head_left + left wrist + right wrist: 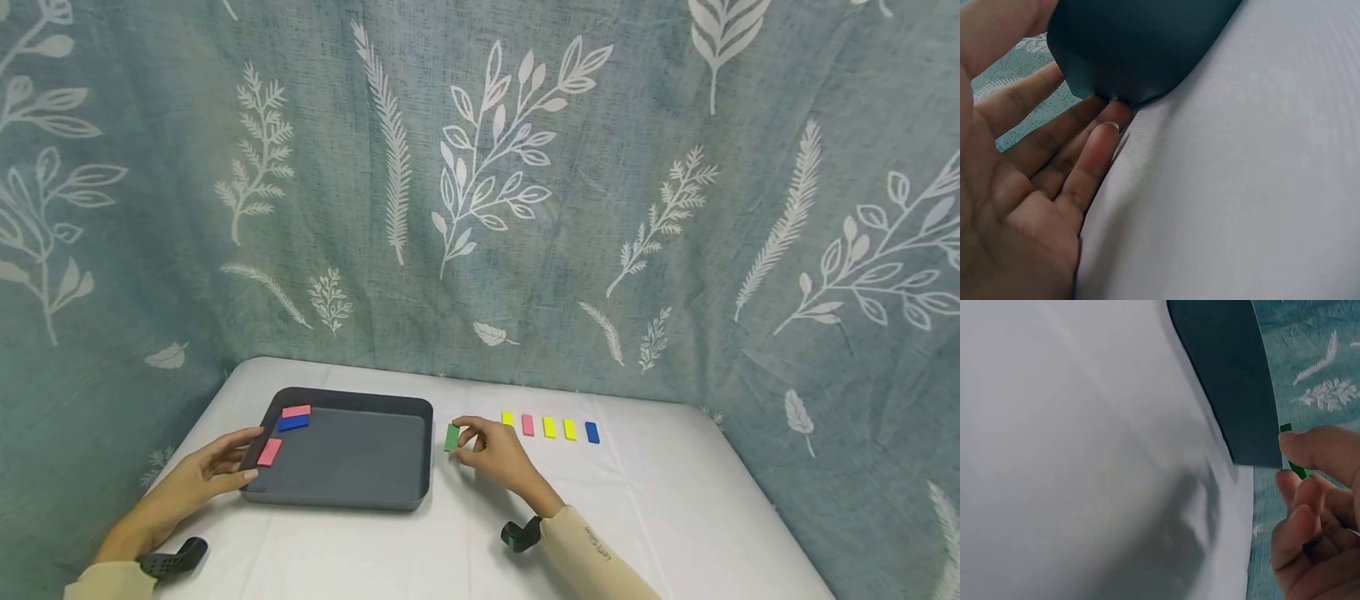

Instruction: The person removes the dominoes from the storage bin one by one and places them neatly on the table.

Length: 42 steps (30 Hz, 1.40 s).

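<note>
My right hand pinches a small green rectangular block between thumb and fingertips, just outside the tray's right wall. Only slivers of that green block show past the thumb in the right wrist view. On the other side, my left hand touches the left wall of a dark grey tray, its fingers fairly straight. Against the tray's wall, the left wrist view shows those fingertips. Inside the tray, a pink block and a blue block lie together, with another pink block nearer the left hand.
Right of the tray, a row of blocks lies on the white-covered table: a yellow one partly behind the right hand, a pink one, two more yellow ones and a blue one. A leaf-patterned curtain surrounds the table.
</note>
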Motion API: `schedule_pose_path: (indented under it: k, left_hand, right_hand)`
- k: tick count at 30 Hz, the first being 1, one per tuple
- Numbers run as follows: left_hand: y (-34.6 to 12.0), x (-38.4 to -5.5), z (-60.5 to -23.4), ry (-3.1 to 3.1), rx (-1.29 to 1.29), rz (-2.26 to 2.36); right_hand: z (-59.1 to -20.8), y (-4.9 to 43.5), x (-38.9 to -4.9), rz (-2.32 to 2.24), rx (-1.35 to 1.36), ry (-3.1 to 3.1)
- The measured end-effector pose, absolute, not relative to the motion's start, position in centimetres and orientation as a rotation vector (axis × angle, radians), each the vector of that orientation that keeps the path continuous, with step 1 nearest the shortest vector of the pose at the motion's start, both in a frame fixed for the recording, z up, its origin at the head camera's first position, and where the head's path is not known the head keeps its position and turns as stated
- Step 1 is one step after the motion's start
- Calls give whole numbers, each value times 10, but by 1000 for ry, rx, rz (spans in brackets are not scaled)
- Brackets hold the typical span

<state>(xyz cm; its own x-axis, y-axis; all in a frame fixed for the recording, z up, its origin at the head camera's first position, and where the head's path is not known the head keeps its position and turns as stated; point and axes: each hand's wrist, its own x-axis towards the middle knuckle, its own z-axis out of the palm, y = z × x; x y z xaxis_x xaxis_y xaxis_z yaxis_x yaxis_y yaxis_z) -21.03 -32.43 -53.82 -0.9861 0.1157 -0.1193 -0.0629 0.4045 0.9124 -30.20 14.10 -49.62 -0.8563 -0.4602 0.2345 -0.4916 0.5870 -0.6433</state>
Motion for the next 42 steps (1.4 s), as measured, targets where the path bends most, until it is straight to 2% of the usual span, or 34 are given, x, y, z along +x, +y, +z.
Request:
schedule_pose_path:
  k: [24,33,42]
  left_hand:
    - [-325,-211,-540,2495,60,1642]
    - [-324,-211,-539,2491,36,1633]
    - [-323,-212,-538,2489,21,1631]
  right_hand:
    - [-509,234,-302,1165,529,-2817]
    - [-518,256,-304,1156,442,-2869]
    - [-522,267,-306,1214,467,-2904]
